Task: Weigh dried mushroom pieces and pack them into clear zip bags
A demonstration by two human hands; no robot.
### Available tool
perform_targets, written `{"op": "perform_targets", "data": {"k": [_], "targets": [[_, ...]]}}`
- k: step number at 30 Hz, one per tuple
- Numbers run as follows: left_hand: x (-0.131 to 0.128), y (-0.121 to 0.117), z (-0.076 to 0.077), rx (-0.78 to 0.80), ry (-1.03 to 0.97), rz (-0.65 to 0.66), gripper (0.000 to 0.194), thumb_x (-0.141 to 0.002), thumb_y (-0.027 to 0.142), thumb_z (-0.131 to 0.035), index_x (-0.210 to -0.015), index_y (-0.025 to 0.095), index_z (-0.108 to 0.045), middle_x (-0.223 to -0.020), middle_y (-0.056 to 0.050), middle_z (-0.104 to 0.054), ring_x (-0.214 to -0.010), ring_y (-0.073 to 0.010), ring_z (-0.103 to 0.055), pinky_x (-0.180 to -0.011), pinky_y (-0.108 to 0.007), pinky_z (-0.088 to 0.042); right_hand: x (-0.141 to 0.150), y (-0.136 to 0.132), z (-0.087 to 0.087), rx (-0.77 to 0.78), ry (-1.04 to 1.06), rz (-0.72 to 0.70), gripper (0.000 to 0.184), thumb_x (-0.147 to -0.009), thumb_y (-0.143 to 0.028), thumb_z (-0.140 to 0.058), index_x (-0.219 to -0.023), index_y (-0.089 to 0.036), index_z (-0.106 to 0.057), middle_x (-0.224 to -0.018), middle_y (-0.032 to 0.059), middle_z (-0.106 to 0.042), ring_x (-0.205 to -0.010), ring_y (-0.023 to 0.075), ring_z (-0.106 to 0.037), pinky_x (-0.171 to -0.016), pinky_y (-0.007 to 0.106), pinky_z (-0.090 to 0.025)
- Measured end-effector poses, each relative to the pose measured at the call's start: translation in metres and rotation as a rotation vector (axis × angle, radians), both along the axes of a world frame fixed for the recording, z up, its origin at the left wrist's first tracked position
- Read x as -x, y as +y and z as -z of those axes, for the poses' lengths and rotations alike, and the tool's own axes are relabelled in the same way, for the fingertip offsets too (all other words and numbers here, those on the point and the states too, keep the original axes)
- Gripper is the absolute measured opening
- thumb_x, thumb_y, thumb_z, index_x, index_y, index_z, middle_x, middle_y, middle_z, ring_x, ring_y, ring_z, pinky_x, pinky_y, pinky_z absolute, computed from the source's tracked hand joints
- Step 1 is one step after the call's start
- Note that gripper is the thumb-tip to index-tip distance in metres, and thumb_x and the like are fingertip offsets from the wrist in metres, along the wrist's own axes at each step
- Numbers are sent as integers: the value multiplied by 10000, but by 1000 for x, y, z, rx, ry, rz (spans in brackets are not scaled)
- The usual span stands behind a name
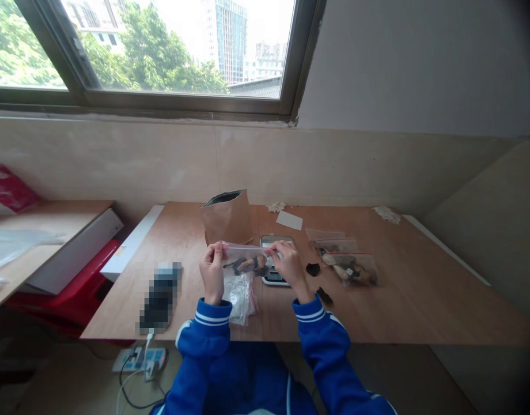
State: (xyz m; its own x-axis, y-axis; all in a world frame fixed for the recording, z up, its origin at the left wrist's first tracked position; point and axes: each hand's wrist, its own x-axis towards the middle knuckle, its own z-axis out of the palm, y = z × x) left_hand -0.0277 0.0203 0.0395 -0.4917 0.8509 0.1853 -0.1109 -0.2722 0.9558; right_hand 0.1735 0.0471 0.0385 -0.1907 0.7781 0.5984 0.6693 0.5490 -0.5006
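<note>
The left hand and the right hand each pinch one end of the top edge of a clear plastic bag, their fingers curled rather than spread. The bag is held up between them, with dark and tan pieces lying along its lower part; what those pieces are is hard to tell. Blue sleeves with white stripes run back from both wrists.

Directly below the bag lies a second clear bag holding something white. A digital scale sits just behind the right hand, partly hidden by the held bag. To the right, two dark lumps rest on the wooden table, near three small clear bags.

At the far side stand a brown paper bag and a white card. To the left lies a blurred dark object. Further left are a red crate and a side table. A power strip sits below the near edge.
</note>
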Motion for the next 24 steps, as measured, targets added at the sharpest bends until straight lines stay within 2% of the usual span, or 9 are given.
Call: {"op": "perform_targets", "data": {"k": [4,8,11,13,15,17,20,22,24], "targets": [[2,2,-4,16,-224,8,341,-745,486,-681,-681,164,-590,-617,37,-506,-588,-85,-480,-582,-200,-405,3,-4,-2,152,265,-45,298,-891,-449,-569,-737,-210,-658,-764,32,-701,-777,202,-628,-777,327,-462],[-3,2,-2,79,-404,35,341,-660,464,-742,-730,154,-618,-673,16,-577,-603,-86,-534,-591,-203,-438,8,-8,-2,292,553,-54,341,-865,-485,-587,-706,-193,-666,-774,49,-728,-793,206,-664,-804,337,-486],[-13,-2,0,86,-385,103,312,-685,447,-732,-754,153,-654,-706,10,-607,-634,-86,-560,-622,-205,-455,4,-6,0,363,755,-20,379,-850,-534,-581,-720,-183,-635,-767,66,-737,-744,201,-679,-765,334,-510],[-19,-6,2,90,-258,244,295,-742,442,-697,-789,150,-687,-735,-4,-636,-671,-97,-580,-649,-212,-462,-12,-3,1,380,867,48,416,-826,-586,-578,-736,-181,-609,-716,65,-725,-683,193,-677,-708,320,-523],[-22,-9,2,109,-122,399,314,-793,452,-651,-825,144,-704,-757,-27,-662,-687,-116,-595,-660,-229,-468,-42,1,3,338,918,194,456,-787,-636,-587,-760,-180,-600,-644,51,-695,-614,184,-657,-638,299,-517],[-22,-11,3,130,-46,464,339,-818,470,-617,-840,144,-703,-771,-46,-675,-677,-127,-599,-649,-242,-470,-87,5,5,249,913,389,501,-740,-676,-602,-768,-176,-596,-576,32,-651,-548,171,-621,-574,277,-490],[-17,-9,2,128,-9,398,338,-823,477,-608,-822,150,-689,-781,-48,-674,-663,-123,-591,-638,-237,-466,-169,10,15,183,822,598,551,-688,-709,-614,-737,-161,-599,-553,33,-622,-501,155,-573,-519,262,-436],[-11,-7,1,116,3,351,336,-821,481,-608,-810,152,-679,-768,-44,-667,-658,-123,-590,-633,-236,-466,-220,11,27,226,738,660,558,-658,-715,-623,-690,-159,-590,-557,49,-620,-498,162,-555,-513,281,-428],[-6,-5,0,103,10,317,342,-825,489,-597,-808,154,-668,-737,-38,-655,-655,-129,-593,-626,-238,-465,-258,8,40,318,647,725,537,-670,-695,-607,-640,-160,-584,-564,74,-620,-511,188,-559,-524,318,-436]]}}
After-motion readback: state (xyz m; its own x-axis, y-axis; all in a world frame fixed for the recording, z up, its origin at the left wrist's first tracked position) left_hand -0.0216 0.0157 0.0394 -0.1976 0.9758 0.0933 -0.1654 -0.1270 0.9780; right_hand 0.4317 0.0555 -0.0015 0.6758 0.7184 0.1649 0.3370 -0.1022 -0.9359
